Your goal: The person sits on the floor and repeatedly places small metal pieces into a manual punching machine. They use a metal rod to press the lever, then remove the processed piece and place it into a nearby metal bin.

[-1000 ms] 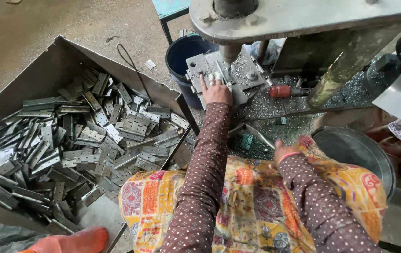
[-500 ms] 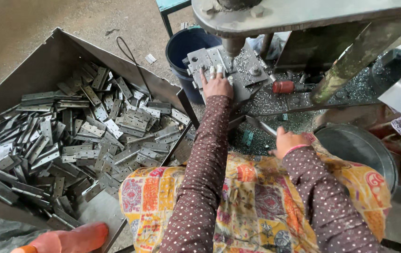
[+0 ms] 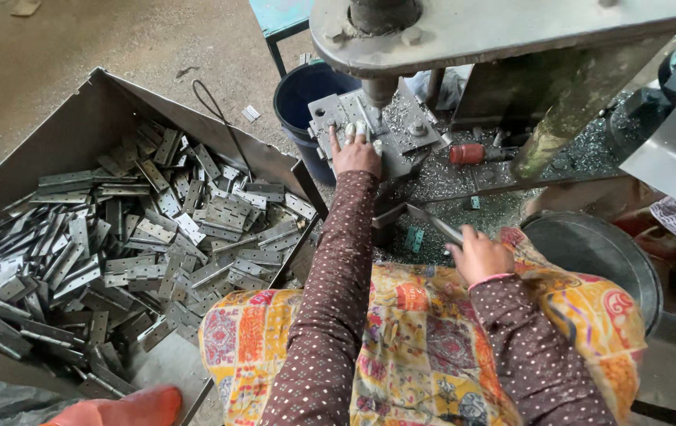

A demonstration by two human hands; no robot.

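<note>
My left hand (image 3: pixel 355 150) presses a flat metal hinge plate (image 3: pixel 342 118) onto the bed of a press machine (image 3: pixel 464 35), fingers spread beside the ram (image 3: pixel 379 88). My right hand (image 3: pixel 478 254) rests near my lap and grips a flat metal hinge piece (image 3: pixel 436 225) that sticks out to the upper left. Both arms wear brown dotted sleeves over a colourful patterned cloth (image 3: pixel 425 347) on my lap.
A big metal tray (image 3: pixel 109 95) at the left holds several grey hinge plates (image 3: pixel 140 237). A dark blue bucket (image 3: pixel 298 95) stands behind the press bed. A round metal basin (image 3: pixel 602 252) sits at the right. Metal shavings (image 3: pixel 464 177) and a red-handled tool (image 3: pixel 472 154) lie under the machine.
My right hand has shifted slightly and now shows a hinge piece in its grip. My left hand stays on the plate under the ram.
</note>
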